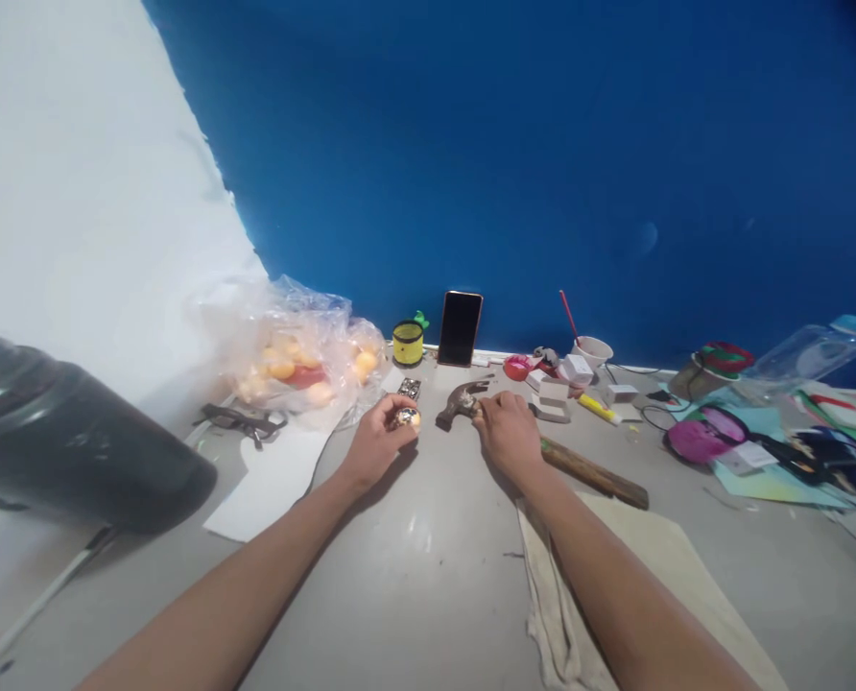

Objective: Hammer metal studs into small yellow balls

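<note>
Your left hand (376,443) pinches a small shiny ball (408,418) between its fingertips, just above the grey table (428,566). Your right hand (509,437) grips the hammer (543,443) close to its head — the wooden handle trails right — beside the ball.

A grey surface (428,576) carries a hammer (543,446) near its middle, with a plastic bag of yellow balls (295,360) left of the hammer, a phone (461,328) propped behind it, a cloth (558,595) in front, and coloured paper scraps (773,451) right.
</note>
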Action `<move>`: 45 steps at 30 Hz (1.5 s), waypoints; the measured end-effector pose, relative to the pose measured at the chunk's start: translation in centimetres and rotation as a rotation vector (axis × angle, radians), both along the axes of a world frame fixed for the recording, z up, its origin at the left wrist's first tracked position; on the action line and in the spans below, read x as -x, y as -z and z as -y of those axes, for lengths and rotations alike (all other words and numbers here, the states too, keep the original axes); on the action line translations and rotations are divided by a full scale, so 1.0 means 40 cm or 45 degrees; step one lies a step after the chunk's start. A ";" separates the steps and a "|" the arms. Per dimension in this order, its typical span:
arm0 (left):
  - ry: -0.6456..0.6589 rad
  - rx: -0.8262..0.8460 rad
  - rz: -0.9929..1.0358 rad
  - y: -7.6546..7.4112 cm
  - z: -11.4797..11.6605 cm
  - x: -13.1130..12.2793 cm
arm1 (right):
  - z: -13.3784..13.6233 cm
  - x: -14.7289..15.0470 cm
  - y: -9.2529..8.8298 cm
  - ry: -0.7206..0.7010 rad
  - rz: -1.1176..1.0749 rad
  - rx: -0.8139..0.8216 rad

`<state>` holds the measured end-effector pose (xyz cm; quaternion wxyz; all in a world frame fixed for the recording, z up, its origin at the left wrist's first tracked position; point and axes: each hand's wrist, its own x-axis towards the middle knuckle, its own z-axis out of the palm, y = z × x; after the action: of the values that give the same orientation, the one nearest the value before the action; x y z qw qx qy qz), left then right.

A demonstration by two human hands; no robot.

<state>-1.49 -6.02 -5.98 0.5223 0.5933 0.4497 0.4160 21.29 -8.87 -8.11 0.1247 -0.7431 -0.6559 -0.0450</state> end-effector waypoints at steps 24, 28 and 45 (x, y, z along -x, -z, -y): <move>0.275 -0.786 -1.823 -0.104 -0.210 -0.044 | -0.001 0.045 -0.018 -0.420 -0.144 -0.151; 0.258 -0.793 -1.853 -0.099 -0.227 -0.053 | -0.001 0.050 -0.027 -0.429 -0.143 -0.108; 0.303 -0.771 -1.840 -0.097 -0.231 -0.057 | -0.003 0.052 -0.027 -0.439 -0.155 -0.058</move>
<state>0.80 3.22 -2.11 -0.0422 0.8768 0.4783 -0.0266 19.21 -8.77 -7.01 0.1871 -0.6181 -0.7635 0.0073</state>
